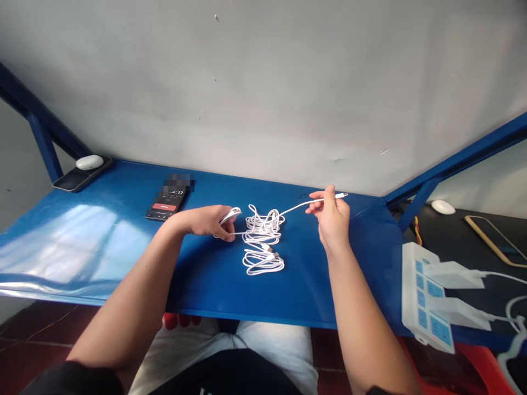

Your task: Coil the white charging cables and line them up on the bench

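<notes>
Two white coiled cables lie in the middle of the blue table. The larger, looser cable pile (pixel 263 226) is between my hands, and a smaller bundled cable (pixel 263 263) with its plugs on top lies just nearer to me. My right hand (pixel 332 219) pinches one end of a white cable, its plug (pixel 341 196) sticking out past the thumb to the right. From there the strand runs left, slanting down into the pile. Left of the pile, my left hand (pixel 209 221) is closed around a white cable; a metal-tipped end shows above the fingers and a strand leads to the pile.
A phone (pixel 168 200) with a lit timer screen lies left of my left hand. At the far left corner is a dark pad (pixel 72 180) with a white rounded object (pixel 89 162). A white power strip (pixel 426 307) with plugged-in adapters stands at the right edge.
</notes>
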The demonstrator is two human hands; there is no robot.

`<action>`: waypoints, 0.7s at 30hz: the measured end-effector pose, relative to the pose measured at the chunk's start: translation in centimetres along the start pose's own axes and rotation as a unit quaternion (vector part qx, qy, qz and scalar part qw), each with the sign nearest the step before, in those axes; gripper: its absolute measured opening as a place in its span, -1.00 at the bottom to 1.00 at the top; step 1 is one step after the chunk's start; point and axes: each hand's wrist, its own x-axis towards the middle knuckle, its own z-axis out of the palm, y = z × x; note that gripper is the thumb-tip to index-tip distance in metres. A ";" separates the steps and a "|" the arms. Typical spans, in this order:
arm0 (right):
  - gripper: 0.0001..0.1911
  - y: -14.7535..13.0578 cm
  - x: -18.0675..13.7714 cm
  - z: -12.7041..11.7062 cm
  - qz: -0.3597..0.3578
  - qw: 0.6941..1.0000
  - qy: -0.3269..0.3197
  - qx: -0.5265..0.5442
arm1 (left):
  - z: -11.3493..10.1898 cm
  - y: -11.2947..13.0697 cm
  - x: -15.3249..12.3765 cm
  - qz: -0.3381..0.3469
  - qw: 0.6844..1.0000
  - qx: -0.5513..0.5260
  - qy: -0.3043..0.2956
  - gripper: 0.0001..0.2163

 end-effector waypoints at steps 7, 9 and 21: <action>-0.42 0.1 -0.3 0.1 -0.004 0.997 0.011 0.073 | 1.2 0.7 0.8 0.070 0.970 -0.226 0.060 -0.72; -0.44 -0.1 -0.5 0.2 0.004 0.996 -0.009 0.094 | 1.9 0.9 1.3 0.095 0.953 -0.278 0.071 -0.69; -0.56 1.6 -4.4 4.0 0.030 0.984 -0.162 -0.069 | 6.2 2.6 3.2 0.151 0.930 -0.321 0.095 -0.62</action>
